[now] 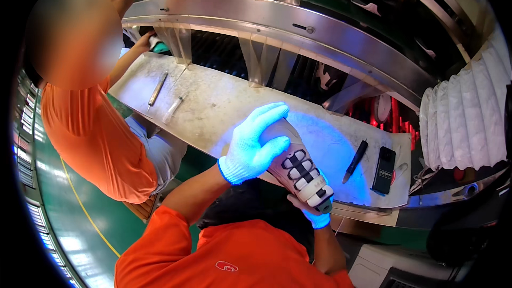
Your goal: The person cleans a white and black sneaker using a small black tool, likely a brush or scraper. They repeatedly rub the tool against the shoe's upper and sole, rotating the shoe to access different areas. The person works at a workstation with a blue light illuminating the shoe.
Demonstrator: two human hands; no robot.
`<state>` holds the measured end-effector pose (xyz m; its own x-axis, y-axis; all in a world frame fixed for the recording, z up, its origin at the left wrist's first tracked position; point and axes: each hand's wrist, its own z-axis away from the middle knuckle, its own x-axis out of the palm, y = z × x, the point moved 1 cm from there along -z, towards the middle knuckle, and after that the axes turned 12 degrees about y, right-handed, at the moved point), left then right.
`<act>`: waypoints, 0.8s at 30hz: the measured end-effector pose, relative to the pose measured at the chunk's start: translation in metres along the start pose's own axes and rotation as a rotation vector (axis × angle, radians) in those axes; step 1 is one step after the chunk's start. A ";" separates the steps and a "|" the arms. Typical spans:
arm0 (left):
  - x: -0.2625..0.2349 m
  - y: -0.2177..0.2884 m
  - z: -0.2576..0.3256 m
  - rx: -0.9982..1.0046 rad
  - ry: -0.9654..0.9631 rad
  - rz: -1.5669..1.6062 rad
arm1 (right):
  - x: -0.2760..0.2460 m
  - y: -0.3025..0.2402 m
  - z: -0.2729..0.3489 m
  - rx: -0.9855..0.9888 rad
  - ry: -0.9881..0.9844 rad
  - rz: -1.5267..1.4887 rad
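Observation:
A beige-brown shoe [302, 175] is held at a slant over the near edge of the bench; the side facing up has white blocks with black gaps, apparently its sole. My left hand [253, 144], in a white knit glove lit blue, grips the shoe's far end, thumb on the near side and fingers over the top. My right hand [316, 216], also gloved, is closed about the shoe's near end from below. The shoe hides most of its fingers.
On the bench [208, 96] lie a black-handled tool [355, 161], a black phone-like device [383, 169], a slim metal tool [158, 89] and a clear tube [174, 108]. A co-worker [96, 138] sits at left. Behind runs a roller conveyor [213, 48]; a white ribbed hose [464, 112] hangs right.

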<state>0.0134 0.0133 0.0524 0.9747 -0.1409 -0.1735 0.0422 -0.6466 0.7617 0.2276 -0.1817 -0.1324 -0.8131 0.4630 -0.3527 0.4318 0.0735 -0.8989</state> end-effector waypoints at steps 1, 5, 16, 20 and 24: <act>-0.002 -0.002 0.002 0.046 -0.001 -0.072 | 0.000 -0.003 -0.002 0.025 0.032 -0.104; -0.003 -0.035 0.020 0.001 0.039 -0.253 | -0.005 -0.042 -0.022 0.159 0.183 -0.505; -0.027 -0.071 0.032 -0.396 -0.289 -0.378 | -0.057 -0.032 -0.095 0.010 0.726 0.692; -0.007 -0.019 0.004 0.018 -0.548 -0.727 | -0.074 0.014 -0.097 0.113 0.638 1.048; 0.029 -0.002 -0.012 0.087 -0.611 -0.734 | -0.074 -0.005 -0.099 0.299 0.593 0.754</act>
<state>0.0445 0.0197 0.0528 0.4274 -0.0293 -0.9036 0.5562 -0.7794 0.2883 0.3243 -0.1295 -0.0761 -0.0064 0.6684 -0.7437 0.5721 -0.6075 -0.5510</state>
